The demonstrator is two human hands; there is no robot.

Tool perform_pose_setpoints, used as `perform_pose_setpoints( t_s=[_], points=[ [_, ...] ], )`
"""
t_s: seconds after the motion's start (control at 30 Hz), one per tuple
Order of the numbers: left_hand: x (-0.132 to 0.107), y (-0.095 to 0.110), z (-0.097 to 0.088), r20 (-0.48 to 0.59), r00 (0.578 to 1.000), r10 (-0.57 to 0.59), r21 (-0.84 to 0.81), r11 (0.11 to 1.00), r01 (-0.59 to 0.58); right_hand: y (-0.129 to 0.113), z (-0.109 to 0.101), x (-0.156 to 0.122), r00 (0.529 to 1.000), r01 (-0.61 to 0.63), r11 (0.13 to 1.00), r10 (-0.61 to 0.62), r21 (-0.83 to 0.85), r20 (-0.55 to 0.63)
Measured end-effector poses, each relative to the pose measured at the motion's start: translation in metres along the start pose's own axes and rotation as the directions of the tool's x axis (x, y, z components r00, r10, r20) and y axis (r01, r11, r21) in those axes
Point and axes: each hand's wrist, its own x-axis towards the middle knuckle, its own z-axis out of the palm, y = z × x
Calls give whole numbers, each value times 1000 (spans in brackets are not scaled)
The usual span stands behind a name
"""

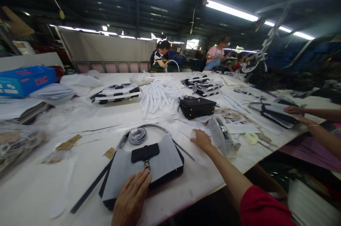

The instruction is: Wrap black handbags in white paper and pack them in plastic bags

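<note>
A black handbag (166,174) lies in front of me with a pale grey sheet over its front. Its black strap tab and metal clasp show on top of the sheet. My left hand (132,194) rests flat on the lower part of the bag, fingers stretched out just below the clasp. A dark strap (92,187) runs out to the bag's left, and a grey coil (137,136) sits behind it. My right hand (202,141) reaches over thin white paper (186,130), fingers slightly bent and apart, beside a grey tape dispenser (220,137). Nothing shows in its fingers.
Behind stands a black bag (197,107), near a pile of white rolls (158,94). Wrapped bags (117,93) lie further back. A blue box (28,80) is at left. On the right, a co-worker's hands (295,110) touch another bag (277,114). A tape roll (250,138) lies near the dispenser.
</note>
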Motion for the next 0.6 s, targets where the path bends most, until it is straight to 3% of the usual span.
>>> perform_pose_setpoints(
  t_s=[0.2, 0.33, 0.43, 0.5, 0.57, 0.6],
  points=[
    [-6, -2, 6, -9, 1000, 15, 14, 1000, -14, 10, -9, 8, 996, 30, 994, -38, -107, -78],
    [-10, -4, 9, -24, 999, 25, 12, 1000, -25, 16, -7, -2, 981, 68, 991, -88, -118, -171],
    [-12, -8, 11, 0, 999, 45, 18, 999, -45, 18, 1, -27, 944, 172, 984, -180, -54, -276],
    [-12, -13, 12, 11, 998, 65, 19, 998, -66, 28, 7, -54, 874, 297, 955, -259, 29, -411],
    [-12, -18, 13, 7, 995, 102, 9, 995, -102, 52, 14, -90, 810, 358, 927, -248, 113, -532],
    [-12, -20, 13, 11, 992, 122, -1, 993, -122, 70, 19, -110, 803, 331, 931, -191, 156, -565]
  ],
)
